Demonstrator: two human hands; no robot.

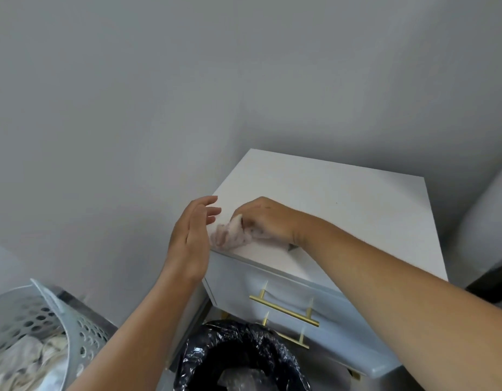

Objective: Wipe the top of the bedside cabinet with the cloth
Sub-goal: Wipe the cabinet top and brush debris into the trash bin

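The white bedside cabinet (343,210) stands in the corner against a grey wall, with a bare flat top. My right hand (265,218) is shut on a crumpled pale cloth (228,235) and presses it onto the top at the near left corner. My left hand (192,235) hovers just off the cabinet's left edge beside the cloth, fingers apart, palm toward the cloth, holding nothing.
Two drawers with gold bar handles (283,310) face me. A bin lined with a black bag (238,359) sits below the cabinet front. A grey perforated laundry basket (32,334) with fabric is at lower left. A dark object (495,280) sits at the right edge.
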